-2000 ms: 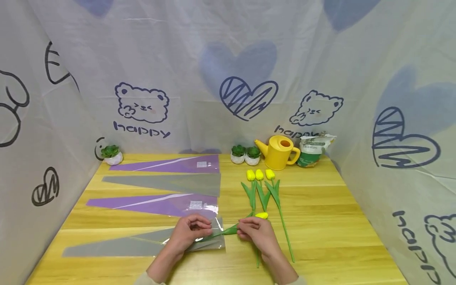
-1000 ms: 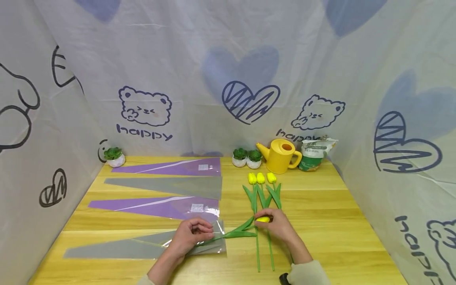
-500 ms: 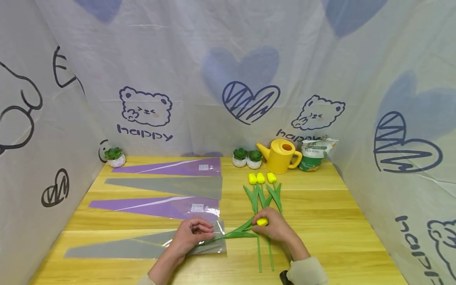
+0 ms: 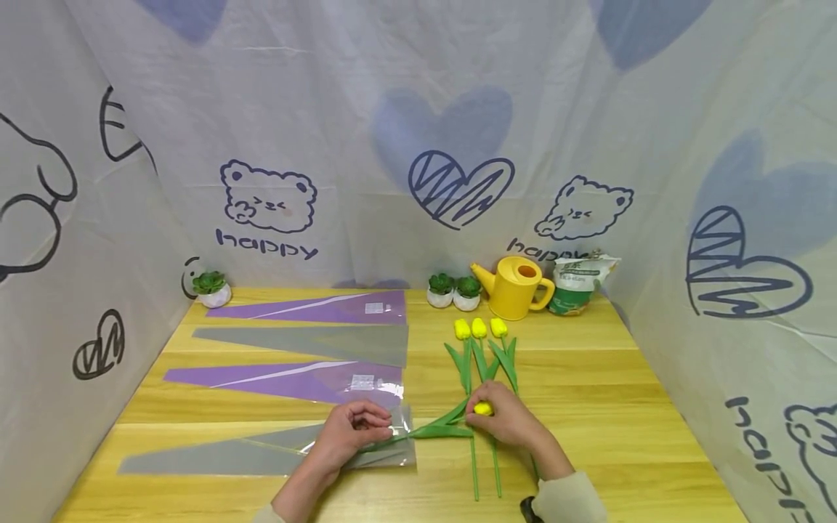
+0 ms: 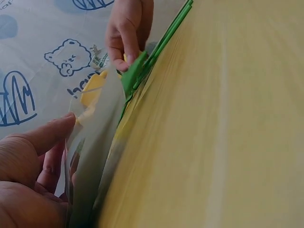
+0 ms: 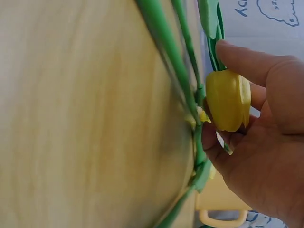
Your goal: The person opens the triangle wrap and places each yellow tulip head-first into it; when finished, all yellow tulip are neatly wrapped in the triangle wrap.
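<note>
Near the counter's front edge, the right hand point(image 4: 513, 421) cups a yellow tulip point(image 4: 482, 409) bloom; the left hand point(image 4: 349, 430) pinches a clear grey sleeve point(image 4: 261, 450) around its green stem.

The right hand point(image 6: 266, 156) pinches a yellow tulip bud point(image 6: 228, 99). Green stems point(image 6: 164, 45) lie across the wooden table point(image 6: 71, 118) just beside it.

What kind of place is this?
Probably a small flower-wrapping craft station: a wooden table with cone-shaped sleeves laid out, yellow tulips, a watering can, and a printed cloth backdrop around it.
</note>
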Demonstrator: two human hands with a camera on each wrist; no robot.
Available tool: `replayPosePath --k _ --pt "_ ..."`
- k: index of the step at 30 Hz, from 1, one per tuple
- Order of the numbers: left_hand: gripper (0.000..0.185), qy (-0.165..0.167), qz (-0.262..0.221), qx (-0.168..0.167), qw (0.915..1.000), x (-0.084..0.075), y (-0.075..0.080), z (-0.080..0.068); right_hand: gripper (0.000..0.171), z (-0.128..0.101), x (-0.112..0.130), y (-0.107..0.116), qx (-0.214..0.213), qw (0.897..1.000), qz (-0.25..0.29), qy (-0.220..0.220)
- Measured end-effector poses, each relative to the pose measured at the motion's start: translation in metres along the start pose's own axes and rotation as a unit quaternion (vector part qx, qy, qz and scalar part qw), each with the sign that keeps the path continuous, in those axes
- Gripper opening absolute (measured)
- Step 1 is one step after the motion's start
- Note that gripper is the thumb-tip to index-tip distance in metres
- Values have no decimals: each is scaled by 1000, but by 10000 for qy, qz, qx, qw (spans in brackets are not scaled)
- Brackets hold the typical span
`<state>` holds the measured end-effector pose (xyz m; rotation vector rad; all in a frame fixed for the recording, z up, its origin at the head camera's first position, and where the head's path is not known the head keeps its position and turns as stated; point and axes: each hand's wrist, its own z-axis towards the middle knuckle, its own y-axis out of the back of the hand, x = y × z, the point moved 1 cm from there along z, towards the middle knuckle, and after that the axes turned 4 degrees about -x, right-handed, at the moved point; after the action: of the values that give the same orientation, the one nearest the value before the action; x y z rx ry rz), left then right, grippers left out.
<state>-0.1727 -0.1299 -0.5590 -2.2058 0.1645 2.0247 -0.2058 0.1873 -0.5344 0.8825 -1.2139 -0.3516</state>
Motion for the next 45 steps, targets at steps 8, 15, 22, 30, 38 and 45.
replayPosePath --k 8,15,22,30,38,45 --pt "36 40 107 -42 9999 -5 -1 -3 11 -8 12 7 -256 9995 55 -177" --pt "34 73 123 -157 9998 -10 -5 -5 12 -9 22 7 -474 9989 21 -64" --pt "32 -60 143 -123 9998 -15 -11 -7 13 -8 32 -1 -579 9982 -133 -61" --pt "32 -23 187 -166 9997 -20 -17 -8 11 -7 45 -14 -639 9979 -64 -99" --pt "32 -236 288 -94 9993 -19 -21 -6 10 -4 55 -27 -730 9973 6 -49" --pt "30 -328 303 -19 9990 -20 -27 -5 8 1 60 -37 -754 9971 -51 -20"
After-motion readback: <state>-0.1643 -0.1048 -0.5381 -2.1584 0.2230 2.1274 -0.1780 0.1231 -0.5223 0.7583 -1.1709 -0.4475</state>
